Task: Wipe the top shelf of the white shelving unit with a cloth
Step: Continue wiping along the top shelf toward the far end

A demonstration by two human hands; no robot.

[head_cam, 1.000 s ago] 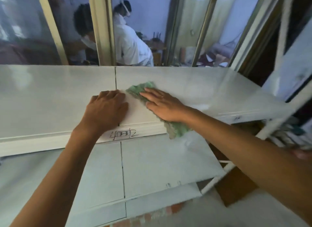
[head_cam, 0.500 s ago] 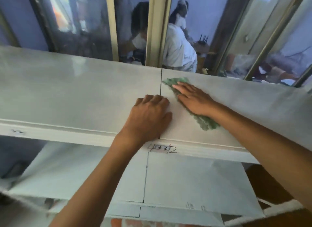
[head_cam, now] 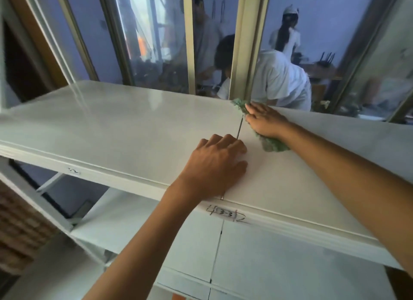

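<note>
The white top shelf [head_cam: 125, 130] of the shelving unit spans the view, with a seam down its middle. A green cloth [head_cam: 271, 144] lies flat on it just right of the seam, reaching the shelf's back edge. My right hand [head_cam: 264, 121] presses flat on the cloth, fingers stretched toward the back edge. My left hand [head_cam: 218, 163] rests palm down on the bare shelf near the front edge, across the seam, fingers slightly curled, holding nothing.
A lower white shelf [head_cam: 279, 261] sits below, with a handwritten label [head_cam: 225, 214] on the top shelf's front lip. Glass panes with metal frames [head_cam: 240, 42] stand right behind the shelf; people are visible through them. A brick wall [head_cam: 20, 228] is at lower left.
My right hand has pushed the cloth away from the front edge to the shelf's back edge near the seam. My left hand stays planted by the seam. The view has shifted left.
</note>
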